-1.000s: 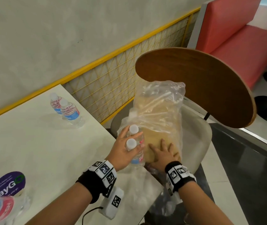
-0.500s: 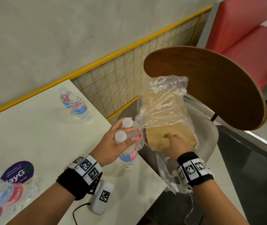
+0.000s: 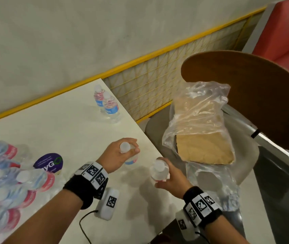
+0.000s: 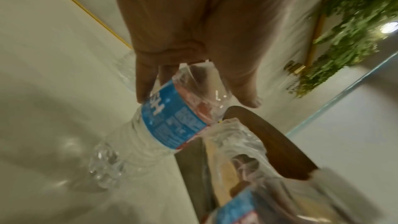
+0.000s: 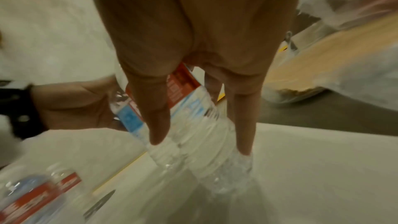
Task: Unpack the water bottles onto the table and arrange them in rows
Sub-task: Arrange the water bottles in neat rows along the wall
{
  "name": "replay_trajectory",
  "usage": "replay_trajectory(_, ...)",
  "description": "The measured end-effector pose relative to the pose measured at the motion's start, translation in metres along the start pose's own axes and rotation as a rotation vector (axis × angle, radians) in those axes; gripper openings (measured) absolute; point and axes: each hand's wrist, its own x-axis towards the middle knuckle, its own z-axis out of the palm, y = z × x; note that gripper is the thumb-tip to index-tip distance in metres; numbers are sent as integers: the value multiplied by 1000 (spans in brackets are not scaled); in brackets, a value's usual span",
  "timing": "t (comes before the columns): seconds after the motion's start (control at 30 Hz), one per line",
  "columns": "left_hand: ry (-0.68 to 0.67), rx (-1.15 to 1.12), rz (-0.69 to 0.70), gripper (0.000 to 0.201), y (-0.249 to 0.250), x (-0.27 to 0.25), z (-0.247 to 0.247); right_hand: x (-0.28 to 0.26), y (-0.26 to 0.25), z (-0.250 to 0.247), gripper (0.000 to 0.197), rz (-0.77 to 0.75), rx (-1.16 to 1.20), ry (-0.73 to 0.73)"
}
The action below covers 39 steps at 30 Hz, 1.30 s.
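Observation:
My left hand grips a small clear water bottle by its top, upright over the white table near its right edge. In the left wrist view that bottle's blue label shows below my fingers. My right hand holds a second bottle by its body, just off the table's edge. In the right wrist view my fingers lie along this bottle. Two bottles stand together at the table's far right corner.
A shrink-wrapped pack of several bottles lies at the table's left beside a purple sticker. A white tagged device with a cable lies near the front edge. Slack plastic wrap with a cardboard tray sits on the chair to the right.
My left hand carried two bottles from the wrap on the chair towards the table. My right hand left the cardboard tray and now holds one of them; each hand has one bottle.

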Motion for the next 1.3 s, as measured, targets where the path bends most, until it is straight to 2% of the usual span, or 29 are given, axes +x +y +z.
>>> replay_trajectory(0.07,70,36,-72,22,-14,-2,-12,-4,-3,13,71,-26,-39,-60)
replay_trajectory(0.13,81,89,-134,19,-20,-8,-25,-3,-9,30,72,-49,-94,-125)
replay_trajectory(0.27,-13,276,-229,23,-18,-30,-54,-2,-27,78,73,-82,-146,-263)
replay_trajectory(0.4,-52,538,-286,37,-22,-64,-86,-2,-49,133,72,-116,-173,-343)
replay_trajectory(0.6,-2,699,-349,30,-40,-122,-134,1,-77,204,73,-111,-70,-247)
replay_trajectory(0.77,-71,807,-350,40,-49,-154,-152,13,-86,240,74,-110,6,-113)
replay_trajectory(0.93,-106,859,-348,43,-54,-179,-165,25,-108,259,72,-93,-17,-101)
replay_trajectory(1.03,-7,869,-289,29,-45,-188,-172,32,-118,271,79,-97,-34,-89)
replay_trajectory(1.13,206,853,-217,22,-33,-186,-181,31,-130,277,93,-110,58,-42)
replay_trajectory(1.2,293,884,-185,28,-30,-179,-186,30,-135,274,83,-175,53,-9)
replay_trajectory(1.3,215,934,-295,46,-34,-161,-190,27,-137,265,62,-250,-49,-16)
